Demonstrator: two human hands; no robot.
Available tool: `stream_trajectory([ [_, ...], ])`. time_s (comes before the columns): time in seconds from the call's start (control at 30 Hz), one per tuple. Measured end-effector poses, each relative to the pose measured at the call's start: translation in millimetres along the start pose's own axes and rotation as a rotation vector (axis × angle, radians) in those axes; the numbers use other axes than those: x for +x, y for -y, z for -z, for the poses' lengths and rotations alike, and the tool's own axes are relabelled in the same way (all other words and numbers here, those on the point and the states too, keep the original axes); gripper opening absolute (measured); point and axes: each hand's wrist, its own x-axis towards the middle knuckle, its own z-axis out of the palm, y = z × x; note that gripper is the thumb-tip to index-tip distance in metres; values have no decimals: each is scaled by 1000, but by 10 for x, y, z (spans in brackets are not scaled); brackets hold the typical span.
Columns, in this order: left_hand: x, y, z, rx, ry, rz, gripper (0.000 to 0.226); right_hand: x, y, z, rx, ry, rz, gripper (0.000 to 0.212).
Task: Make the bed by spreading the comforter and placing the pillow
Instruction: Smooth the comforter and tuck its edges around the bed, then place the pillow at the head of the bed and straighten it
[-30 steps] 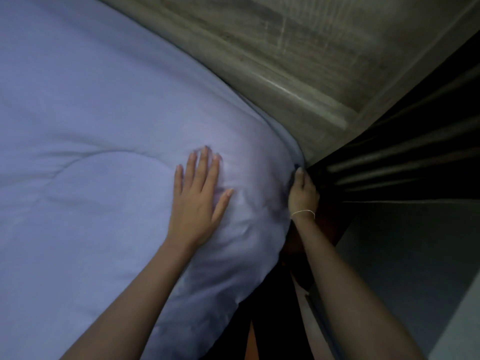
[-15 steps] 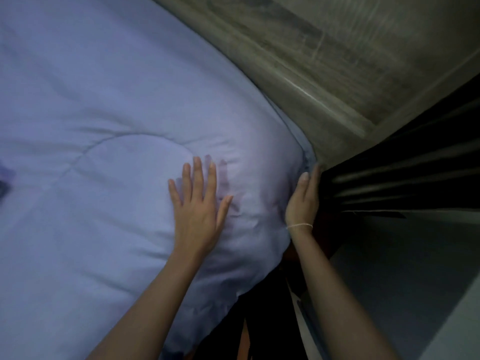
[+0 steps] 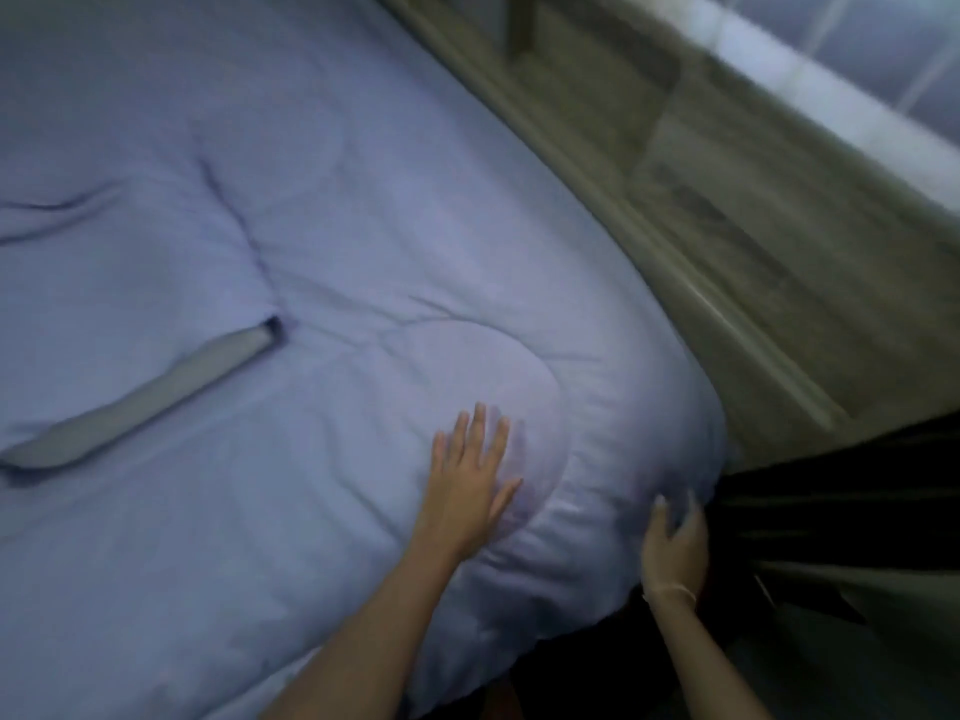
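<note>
A pale lilac quilted comforter (image 3: 322, 252) covers the bed and fills most of the view. My left hand (image 3: 470, 485) lies flat on it near the bed's corner, fingers straight and slightly spread. My right hand (image 3: 675, 545) is at the comforter's rounded corner edge, fingers spread and lightly bent against the fabric beside a dark curtain. A grey strip (image 3: 140, 397) shows through a gap in the comforter at the left. No pillow is in view.
A grey wooden bed frame or ledge (image 3: 727, 283) runs diagonally along the comforter's far side. Dark pleated curtain fabric (image 3: 841, 501) hangs right of the corner. A light wall band (image 3: 831, 90) sits at the top right.
The view has swung left and back, showing more comforter and the grey strip. My right hand came out from the gap by the curtain onto the corner's edge; my left hand stays flat.
</note>
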Motion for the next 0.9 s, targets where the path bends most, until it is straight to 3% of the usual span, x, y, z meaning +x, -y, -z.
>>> stream_trajectory([
  [0.17,-519,997,571,-25,-109,258,66,-639,1275,-541,-90,91,513,67],
  [0.3,-842,1928,936,-43,-164,470,64,-1302,2252,-1223,-138,340,817,68],
  [0.43,-1096,2778,1024,-55,-230,584,69,-1849,2826,-1912,-344,584,1032,78],
  [0.73,-1065,4336,661,-10,-157,774,79,-1858,3532,-3460,-798,629,1178,90],
  [0.9,-807,4793,485,-92,-171,748,77,-1600,3594,-3916,-794,570,1249,66],
])
